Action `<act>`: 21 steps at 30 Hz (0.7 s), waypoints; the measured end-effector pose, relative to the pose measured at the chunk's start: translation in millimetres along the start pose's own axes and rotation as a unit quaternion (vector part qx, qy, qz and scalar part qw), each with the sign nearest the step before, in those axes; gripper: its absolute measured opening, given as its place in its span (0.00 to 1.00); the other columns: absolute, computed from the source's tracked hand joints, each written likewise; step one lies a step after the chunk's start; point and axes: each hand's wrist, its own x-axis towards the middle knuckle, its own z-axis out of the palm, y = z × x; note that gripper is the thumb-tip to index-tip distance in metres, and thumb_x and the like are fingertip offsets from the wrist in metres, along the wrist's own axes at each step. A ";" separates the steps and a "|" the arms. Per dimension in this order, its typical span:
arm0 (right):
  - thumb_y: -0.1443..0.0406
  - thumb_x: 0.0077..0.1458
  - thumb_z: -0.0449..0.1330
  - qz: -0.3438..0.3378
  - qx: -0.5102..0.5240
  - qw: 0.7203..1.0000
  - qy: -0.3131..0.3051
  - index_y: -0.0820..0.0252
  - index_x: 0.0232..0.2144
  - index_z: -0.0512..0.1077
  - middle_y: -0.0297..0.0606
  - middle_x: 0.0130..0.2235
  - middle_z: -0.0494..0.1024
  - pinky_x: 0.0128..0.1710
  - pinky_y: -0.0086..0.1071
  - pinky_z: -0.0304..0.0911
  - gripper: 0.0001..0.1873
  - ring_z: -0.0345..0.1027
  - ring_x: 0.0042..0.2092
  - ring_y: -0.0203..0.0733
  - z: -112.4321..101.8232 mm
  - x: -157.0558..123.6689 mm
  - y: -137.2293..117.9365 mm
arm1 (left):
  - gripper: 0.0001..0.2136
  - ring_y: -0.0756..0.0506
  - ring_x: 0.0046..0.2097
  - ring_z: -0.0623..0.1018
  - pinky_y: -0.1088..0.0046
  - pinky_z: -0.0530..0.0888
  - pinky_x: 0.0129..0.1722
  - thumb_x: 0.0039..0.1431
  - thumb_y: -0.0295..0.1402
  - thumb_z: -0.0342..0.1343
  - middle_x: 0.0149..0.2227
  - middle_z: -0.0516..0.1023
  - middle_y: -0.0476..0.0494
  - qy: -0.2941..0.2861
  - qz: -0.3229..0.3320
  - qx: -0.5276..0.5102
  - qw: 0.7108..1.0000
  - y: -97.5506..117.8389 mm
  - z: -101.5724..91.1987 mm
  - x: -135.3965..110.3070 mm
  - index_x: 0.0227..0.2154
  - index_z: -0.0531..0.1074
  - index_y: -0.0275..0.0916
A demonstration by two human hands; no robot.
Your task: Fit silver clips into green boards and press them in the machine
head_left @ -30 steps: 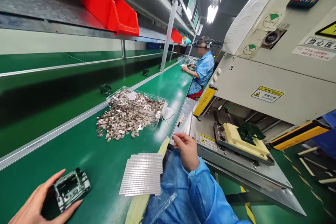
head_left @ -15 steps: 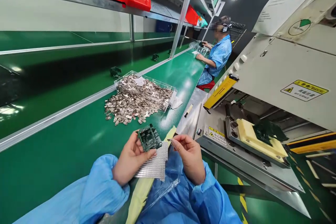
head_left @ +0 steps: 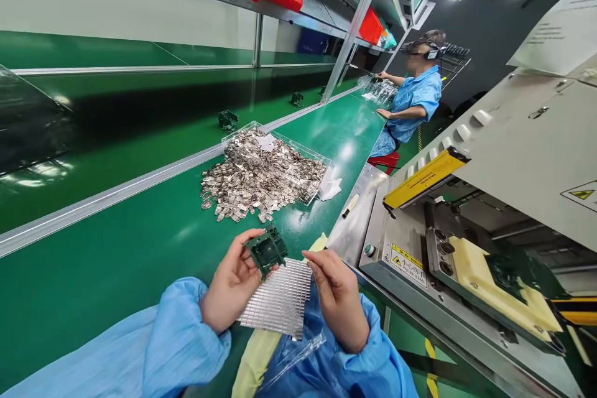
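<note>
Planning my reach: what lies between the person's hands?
In the head view, a sheet of silver squares lies between the left hand, holding a green frame, and the right hand.

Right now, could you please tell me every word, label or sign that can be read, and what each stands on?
"小心伤手 INJURE HAND": yellow warning label on the grey steel machine front.
Yellow-triangle label on the cream machine housing: cut off, unreadable.
White paper sheet on the housing: print too small to read.
Dark green plastic frame in the left hand: nothing readable.
</note>
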 end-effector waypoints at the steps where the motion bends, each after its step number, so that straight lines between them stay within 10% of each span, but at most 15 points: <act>1: 0.66 0.61 0.51 -0.007 0.001 1.000 -0.015 0.55 0.43 0.74 0.38 0.32 0.73 0.32 0.33 0.64 0.13 0.68 0.32 0.40 -0.4 -0.5 0.4 | 0.28 0.47 0.39 0.79 0.72 0.77 0.42 0.44 0.27 0.66 0.41 0.75 0.45 -0.001 -0.004 0.003 1.000 0.2 -0.3 -0.6 0.48 0.63 0.42; 7: 0.63 0.57 0.60 0.109 0.067 0.992 0.013 0.56 0.33 0.74 0.34 0.26 0.74 0.25 0.30 0.62 0.04 0.66 0.26 0.38 3.3 -2.2 1.3 | 0.27 0.46 0.42 0.78 0.72 0.76 0.42 0.45 0.27 0.65 0.44 0.75 0.44 -0.009 -0.011 0.010 1.000 -0.2 -1.0 -3.2 0.49 0.63 0.42; 21: 0.74 0.51 0.57 0.013 0.016 1.000 0.007 0.55 0.30 0.74 0.39 0.37 0.70 0.40 0.38 0.64 0.09 0.66 0.41 0.44 28.5 12.6 -20.4 | 0.25 0.46 0.40 0.78 0.76 0.75 0.37 0.48 0.32 0.64 0.36 0.77 0.45 -0.037 -0.011 0.047 0.998 2.3 1.2 -8.3 0.49 0.64 0.42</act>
